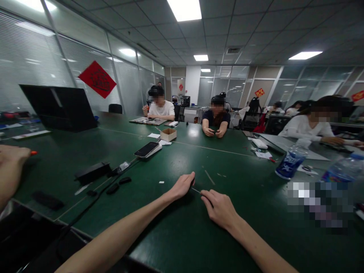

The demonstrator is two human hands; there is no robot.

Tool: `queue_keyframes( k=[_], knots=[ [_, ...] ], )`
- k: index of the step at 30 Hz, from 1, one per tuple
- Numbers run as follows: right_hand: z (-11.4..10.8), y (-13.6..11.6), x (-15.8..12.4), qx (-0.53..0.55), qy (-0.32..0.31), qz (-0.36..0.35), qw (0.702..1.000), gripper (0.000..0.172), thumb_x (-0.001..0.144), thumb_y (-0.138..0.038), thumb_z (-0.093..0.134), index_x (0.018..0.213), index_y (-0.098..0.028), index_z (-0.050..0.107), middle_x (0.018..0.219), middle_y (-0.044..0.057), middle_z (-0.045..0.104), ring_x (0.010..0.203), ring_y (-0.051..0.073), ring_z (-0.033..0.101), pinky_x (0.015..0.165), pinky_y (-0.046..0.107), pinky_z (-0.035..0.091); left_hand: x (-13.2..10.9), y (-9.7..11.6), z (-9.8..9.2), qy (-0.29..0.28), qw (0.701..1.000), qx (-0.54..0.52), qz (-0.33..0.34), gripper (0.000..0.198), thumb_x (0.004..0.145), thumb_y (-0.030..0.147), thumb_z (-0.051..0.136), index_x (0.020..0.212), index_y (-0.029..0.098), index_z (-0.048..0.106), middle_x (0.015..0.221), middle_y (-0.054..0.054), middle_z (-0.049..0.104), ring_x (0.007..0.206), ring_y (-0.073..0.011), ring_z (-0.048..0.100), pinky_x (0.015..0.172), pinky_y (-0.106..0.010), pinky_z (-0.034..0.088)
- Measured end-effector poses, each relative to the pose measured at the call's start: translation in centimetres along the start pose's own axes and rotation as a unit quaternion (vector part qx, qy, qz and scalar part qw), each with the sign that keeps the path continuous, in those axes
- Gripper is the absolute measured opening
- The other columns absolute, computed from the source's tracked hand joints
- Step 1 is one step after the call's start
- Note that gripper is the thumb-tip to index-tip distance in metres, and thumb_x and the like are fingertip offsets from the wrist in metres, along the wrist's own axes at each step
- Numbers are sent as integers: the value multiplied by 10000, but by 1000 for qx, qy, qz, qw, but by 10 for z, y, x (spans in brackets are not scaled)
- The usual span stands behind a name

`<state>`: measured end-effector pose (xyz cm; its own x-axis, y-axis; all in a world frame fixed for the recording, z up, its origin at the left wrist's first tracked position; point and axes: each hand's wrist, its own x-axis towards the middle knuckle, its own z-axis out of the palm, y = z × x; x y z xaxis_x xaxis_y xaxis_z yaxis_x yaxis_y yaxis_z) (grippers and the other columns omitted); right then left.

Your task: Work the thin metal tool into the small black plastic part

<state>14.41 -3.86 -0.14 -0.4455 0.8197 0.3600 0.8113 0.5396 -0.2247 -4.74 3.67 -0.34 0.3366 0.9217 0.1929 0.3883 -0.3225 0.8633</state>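
Note:
Above the green table [165,227], my left hand [182,186] is closed on a small dark object [192,182], mostly hidden behind the fingers. A thin, pale metal rod [196,190] spans the gap between my two hands. Its near end goes into the fingers of my right hand [220,206], which are curled around it, palm down. The far end of the rod meets the dark object at my left fingertips. Whether the rod has a handle is hidden by my right hand. A small white scrap [161,182] lies left of my left hand.
A phone [146,149], an open cardboard box [168,134], black cables and small black parts [125,181] lie to the left. Bottles [291,161] stand at right. Another person's hand [13,167] with an orange-tipped item is at far left. Several people sit around.

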Motion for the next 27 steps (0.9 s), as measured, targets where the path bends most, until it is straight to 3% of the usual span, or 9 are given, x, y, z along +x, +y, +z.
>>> queue_keyframes(
  k=[5, 14, 27],
  knots=[
    [2, -11, -2, -38, 1, 21, 999, 353, 968, -347, 321, 1198, -237, 566, 877, 58, 616, 631, 126, 570, 514, 225, 384, -3, 0, 3, 39, 999, 24, -11, 530, 893, 554, 240, 647, 166, 503, 612, -12, 516, 632, -150, 464, 637, -260, 337],
    [7, -21, 0, -35, 19, 62, 997, 343, 965, -334, 332, 1222, -253, 544, 906, 60, 629, 691, 149, 612, 564, 239, 435, 0, -9, 13, 121, 991, 0, -51, 571, 917, 541, 139, 624, 180, 471, 616, -15, 523, 625, -154, 471, 630, -262, 335],
    [6, -6, -1, -45, 4, 25, 999, 326, 965, -314, 336, 1228, -288, 526, 895, 37, 614, 741, 153, 625, 620, 242, 446, 3, -12, 9, 75, 996, 24, -30, 551, 913, 530, 197, 614, 176, 494, 607, -11, 531, 623, -158, 471, 637, -262, 325]
  ],
)
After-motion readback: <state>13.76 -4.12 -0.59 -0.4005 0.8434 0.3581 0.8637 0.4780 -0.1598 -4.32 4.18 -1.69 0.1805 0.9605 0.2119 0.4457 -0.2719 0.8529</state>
